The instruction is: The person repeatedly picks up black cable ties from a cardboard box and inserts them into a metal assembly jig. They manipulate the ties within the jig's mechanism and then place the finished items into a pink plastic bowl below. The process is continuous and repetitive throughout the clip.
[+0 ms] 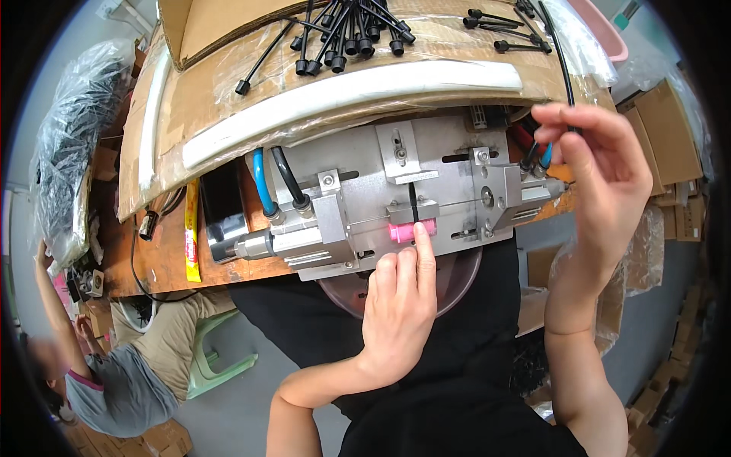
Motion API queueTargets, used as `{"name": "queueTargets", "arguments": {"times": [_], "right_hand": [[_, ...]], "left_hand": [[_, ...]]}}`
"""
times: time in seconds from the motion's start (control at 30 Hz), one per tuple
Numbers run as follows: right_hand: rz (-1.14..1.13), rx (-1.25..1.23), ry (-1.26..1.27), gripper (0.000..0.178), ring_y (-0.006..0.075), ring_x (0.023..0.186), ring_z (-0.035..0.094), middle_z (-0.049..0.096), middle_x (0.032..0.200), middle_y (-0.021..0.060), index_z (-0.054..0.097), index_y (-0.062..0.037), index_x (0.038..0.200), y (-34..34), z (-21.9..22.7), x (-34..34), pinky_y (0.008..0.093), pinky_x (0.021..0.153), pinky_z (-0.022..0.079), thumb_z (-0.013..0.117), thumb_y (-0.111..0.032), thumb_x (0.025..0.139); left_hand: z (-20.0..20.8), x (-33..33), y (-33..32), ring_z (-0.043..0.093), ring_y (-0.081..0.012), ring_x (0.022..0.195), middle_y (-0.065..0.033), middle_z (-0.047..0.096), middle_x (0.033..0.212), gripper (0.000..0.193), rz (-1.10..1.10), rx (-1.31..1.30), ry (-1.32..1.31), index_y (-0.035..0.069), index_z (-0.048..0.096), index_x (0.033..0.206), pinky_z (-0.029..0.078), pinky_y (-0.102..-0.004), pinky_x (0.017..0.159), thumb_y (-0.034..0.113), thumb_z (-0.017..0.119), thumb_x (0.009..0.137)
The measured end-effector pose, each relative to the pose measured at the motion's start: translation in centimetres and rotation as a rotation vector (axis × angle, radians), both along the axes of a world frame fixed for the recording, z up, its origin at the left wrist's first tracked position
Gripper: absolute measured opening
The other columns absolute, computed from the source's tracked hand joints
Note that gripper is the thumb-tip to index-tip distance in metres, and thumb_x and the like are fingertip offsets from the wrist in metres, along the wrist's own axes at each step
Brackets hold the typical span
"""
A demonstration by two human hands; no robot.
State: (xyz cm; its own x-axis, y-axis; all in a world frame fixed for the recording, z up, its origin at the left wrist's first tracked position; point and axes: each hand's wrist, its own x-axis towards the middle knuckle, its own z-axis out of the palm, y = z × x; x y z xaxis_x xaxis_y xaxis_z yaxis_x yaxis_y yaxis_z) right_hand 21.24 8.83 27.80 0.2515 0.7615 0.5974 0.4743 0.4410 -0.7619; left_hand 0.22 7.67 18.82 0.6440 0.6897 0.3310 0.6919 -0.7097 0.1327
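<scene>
A metal clamping fixture (449,179) lies in front of me with a thin black rod (413,199) set upright in the picture at its middle. My left hand (400,312) stretches its index finger onto the lower end of that rod, beside a pink block (400,231); the other fingers are loosely bent and the thumb is hidden. My right hand (605,171) is raised at the fixture's right end. Its thumb and fingers close around the lower end of a long black rod (562,57).
Many black rods with thick ends (350,34) lie on the cardboard (251,126) above the fixture. Blue and black hoses (263,183) join the left cylinder. A yellow packet (192,236) and a dark phone-like slab (223,213) lie left. Another person (122,388) sits at far left.
</scene>
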Motion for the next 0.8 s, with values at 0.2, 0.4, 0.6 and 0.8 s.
{"name": "queueTargets", "arguments": {"times": [0.2,0.4,0.6,0.8], "right_hand": [[-0.072,-0.071,-0.25,0.041,0.015,0.078,0.064,0.068,0.098,0.0138,0.061,0.0071,0.117,-3.5,-4.7,-4.2,0.0283,0.067,0.054,0.072,0.008,0.078],[0.03,-0.159,-0.454,0.063,0.0207,0.062,0.056,0.057,0.071,0.0083,0.052,0.0098,0.131,-5.6,-10.1,-7.7,0.0335,0.06,0.047,0.074,0.005,0.072],[0.067,-0.208,-0.458,0.061,0.0202,0.061,0.054,0.053,0.067,0.0074,0.05,0.0091,0.133,-4.8,-11.1,-8.6,0.0339,0.059,0.047,0.071,0.005,0.076],[0.13,-0.317,-0.499,0.061,0.0211,0.064,0.057,0.055,0.072,0.0075,0.05,0.0054,0.134,-4.8,-8.8,-8.2,0.0331,0.058,0.048,0.071,0.003,0.076]], "left_hand": [[0.0,-0.9,-0.1,0.051,-0.025,0.089,-0.0097,0.052,0.099,0.067,-0.002,-0.12,-0.029,-0.009,0.043,0.138,0.047,-0.0345,0.082,0.0,0.062,0.074],[3.9,-3.4,0.4,0.05,-0.027,0.091,-0.0102,0.058,0.103,0.067,0.063,-0.199,-0.28,-0.005,0.053,0.133,0.043,-0.0365,0.08,0.002,0.075,0.07],[3.6,-4.2,0.2,0.048,-0.0258,0.092,-0.0095,0.057,0.102,0.068,0.085,-0.254,-0.275,-0.005,0.052,0.134,0.042,-0.0356,0.081,0.0,0.075,0.07],[4.5,-4.9,1.4,0.049,-0.0256,0.091,-0.0094,0.056,0.098,0.067,0.062,-0.215,-0.273,0.0,0.055,0.133,0.042,-0.0352,0.08,0.0,0.076,0.07]]}}
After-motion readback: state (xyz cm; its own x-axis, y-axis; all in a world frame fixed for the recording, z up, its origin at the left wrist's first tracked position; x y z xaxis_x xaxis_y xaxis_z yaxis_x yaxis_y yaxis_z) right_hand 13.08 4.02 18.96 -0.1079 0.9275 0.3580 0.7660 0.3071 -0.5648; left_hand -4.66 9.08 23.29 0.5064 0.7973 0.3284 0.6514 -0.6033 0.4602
